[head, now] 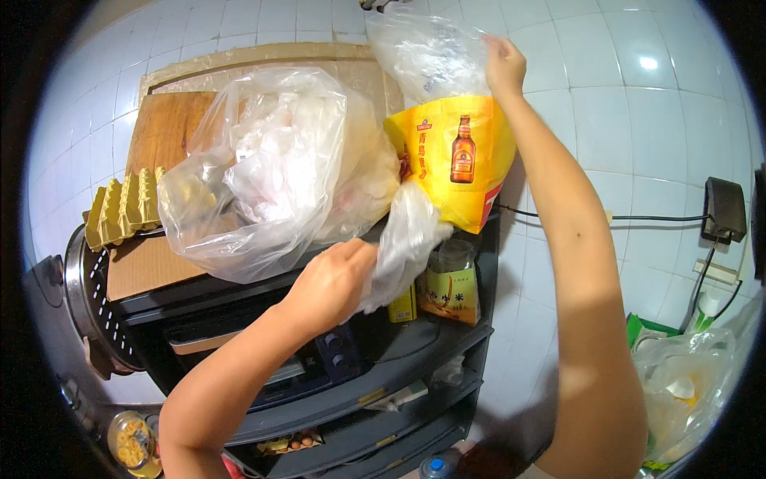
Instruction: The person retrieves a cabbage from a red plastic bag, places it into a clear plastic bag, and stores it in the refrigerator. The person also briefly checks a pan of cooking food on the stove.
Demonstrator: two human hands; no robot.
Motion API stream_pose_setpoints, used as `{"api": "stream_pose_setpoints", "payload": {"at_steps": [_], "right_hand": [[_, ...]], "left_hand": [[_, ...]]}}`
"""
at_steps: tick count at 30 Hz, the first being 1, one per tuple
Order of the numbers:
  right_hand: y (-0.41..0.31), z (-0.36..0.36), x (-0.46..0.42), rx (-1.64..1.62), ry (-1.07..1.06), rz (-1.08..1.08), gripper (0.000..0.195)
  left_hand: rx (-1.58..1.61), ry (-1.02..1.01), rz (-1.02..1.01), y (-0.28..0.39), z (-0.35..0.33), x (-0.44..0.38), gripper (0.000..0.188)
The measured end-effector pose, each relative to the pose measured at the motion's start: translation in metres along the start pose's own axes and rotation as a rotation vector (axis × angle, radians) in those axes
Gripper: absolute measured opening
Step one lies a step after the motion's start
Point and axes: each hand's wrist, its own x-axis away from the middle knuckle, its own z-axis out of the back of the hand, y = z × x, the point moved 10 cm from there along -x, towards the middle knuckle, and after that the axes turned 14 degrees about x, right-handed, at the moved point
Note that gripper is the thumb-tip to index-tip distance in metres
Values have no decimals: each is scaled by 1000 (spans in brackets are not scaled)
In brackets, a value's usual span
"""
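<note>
My right hand (506,67) pinches the edge of a clear plastic bag (440,60) that hangs on the wall, just above a yellow beer-branded bag (479,143). My left hand (336,281) is closed on a crumpled whitish plastic bag (404,245), below the yellow bag. Left of both hands, a large translucent plastic bag (287,161), stuffed with other plastic bags, rests on top of the dark shelf unit. The fingertips of my left hand are partly hidden.
Yellow egg cartons (122,206) and a wooden board (167,129) stand at the left. Below are a toaster oven (335,353), a package of millet (452,293) and dark shelves (383,392). A cable (652,218) crosses the tiled wall; a filled plastic bag (682,389) is at lower right.
</note>
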Motion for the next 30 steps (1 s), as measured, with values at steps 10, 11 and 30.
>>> {"api": "stream_pose_setpoints", "payload": {"at_steps": [10,11,30], "right_hand": [[-119,15,129,200,-513,838,14],[-114,15,132,205,-545,823,14],[-15,-34,43,806,-591,307,75]], "left_hand": [[21,29,247,-67,8,-86,71],[222,4,369,-86,10,-95,76],[750,461,618,-151,3,-129,23]]}}
